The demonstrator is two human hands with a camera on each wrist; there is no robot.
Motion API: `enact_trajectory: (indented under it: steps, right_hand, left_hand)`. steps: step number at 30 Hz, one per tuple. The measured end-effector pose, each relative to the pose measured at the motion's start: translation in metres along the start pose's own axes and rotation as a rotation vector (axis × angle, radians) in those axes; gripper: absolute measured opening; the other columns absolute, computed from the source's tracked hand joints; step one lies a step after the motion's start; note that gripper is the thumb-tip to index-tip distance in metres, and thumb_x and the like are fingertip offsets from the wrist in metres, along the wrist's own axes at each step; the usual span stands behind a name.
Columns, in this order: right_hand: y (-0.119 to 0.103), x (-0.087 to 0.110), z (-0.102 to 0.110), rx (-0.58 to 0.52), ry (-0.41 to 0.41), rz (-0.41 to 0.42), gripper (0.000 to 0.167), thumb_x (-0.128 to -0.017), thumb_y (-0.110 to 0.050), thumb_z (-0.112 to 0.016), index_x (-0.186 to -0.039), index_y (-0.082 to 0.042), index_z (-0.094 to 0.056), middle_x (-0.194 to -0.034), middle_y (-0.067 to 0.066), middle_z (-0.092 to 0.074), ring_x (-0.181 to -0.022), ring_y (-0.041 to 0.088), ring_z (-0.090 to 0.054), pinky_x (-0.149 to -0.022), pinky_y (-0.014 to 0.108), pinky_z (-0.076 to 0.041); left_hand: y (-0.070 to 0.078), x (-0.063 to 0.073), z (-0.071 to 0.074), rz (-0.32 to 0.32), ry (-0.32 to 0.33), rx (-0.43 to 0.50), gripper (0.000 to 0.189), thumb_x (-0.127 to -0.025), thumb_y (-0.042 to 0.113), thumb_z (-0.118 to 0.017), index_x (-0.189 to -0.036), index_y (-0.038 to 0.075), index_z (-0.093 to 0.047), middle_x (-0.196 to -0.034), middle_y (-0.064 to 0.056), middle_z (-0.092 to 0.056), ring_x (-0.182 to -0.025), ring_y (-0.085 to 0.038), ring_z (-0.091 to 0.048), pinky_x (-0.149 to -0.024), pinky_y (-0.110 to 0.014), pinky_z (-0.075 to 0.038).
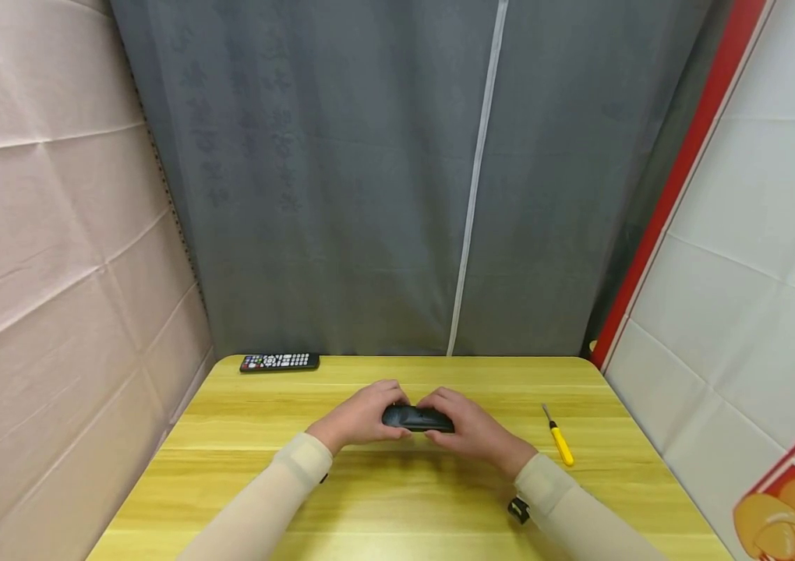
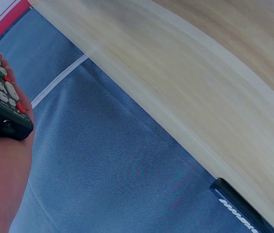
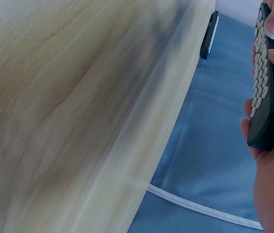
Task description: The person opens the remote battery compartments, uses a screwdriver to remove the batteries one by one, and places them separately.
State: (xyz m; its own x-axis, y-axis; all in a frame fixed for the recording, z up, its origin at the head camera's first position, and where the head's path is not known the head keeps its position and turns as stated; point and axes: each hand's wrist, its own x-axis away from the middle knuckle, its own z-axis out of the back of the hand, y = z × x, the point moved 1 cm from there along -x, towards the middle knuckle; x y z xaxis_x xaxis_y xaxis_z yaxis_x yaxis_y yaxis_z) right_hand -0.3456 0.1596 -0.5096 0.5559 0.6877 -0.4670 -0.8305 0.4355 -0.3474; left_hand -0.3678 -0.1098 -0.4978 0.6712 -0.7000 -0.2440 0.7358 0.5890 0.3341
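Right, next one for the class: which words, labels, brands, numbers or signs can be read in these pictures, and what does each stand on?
None can be read for certain.
Held remote: any button markings are too small to read.
Second remote on the table: likewise.
Grey curtain: character-like marks on its left, too faint to read.

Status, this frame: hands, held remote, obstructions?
Left hand, right hand: both gripping one remote. Held above table. Screwdriver, second remote lie clear of both hands.
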Motion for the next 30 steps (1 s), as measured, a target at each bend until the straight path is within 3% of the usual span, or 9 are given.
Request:
enact_trajectory:
  steps: [10, 20, 30]
  right_hand:
    - [-0.0037, -0.0013, 0.0017, -0.005, -0.022, -0.002, 0.039, -0.100, -0.015, -0.082, -0.138, -0.017, -0.070, -0.130, -0.002, -0.063, -0.111, 0.014, -0.063, -0.097, 0.040, -0.059]
    - [-0.0035, -0.0003, 0.0008, 0.010, 0.006, 0.046, 0.038, -0.099, -0.012, -0.083, -0.136, -0.015, -0.072, -0.127, 0.000, -0.065, -0.109, 0.015, -0.064, -0.095, 0.041, -0.060]
    - [-0.0050, 0.0006, 0.0022, 0.009, -0.003, 0.031, 0.037, -0.101, -0.014, -0.083, -0.136, -0.019, -0.073, -0.129, -0.002, -0.065, -0.111, 0.014, -0.064, -0.096, 0.041, -0.059]
  left_hand:
    - [-0.0011, 0.0000, 0.0002, -0.002, 0.001, -0.005, 0.037, -0.097, 0.047, -0.087, -0.122, 0.024, -0.072, -0.114, 0.012, -0.060, -0.099, -0.009, -0.056, -0.091, -0.030, -0.052]
    - [-0.0013, 0.0003, 0.0014, -0.008, -0.002, 0.007, 0.037, -0.098, 0.046, -0.086, -0.123, 0.024, -0.073, -0.113, 0.012, -0.060, -0.097, -0.008, -0.056, -0.089, -0.029, -0.052]
    - [0.0004, 0.0006, 0.0029, 0.000, -0.004, 0.001, 0.036, -0.098, 0.046, -0.086, -0.123, 0.023, -0.073, -0.114, 0.012, -0.060, -0.098, -0.008, -0.057, -0.091, -0.030, -0.053]
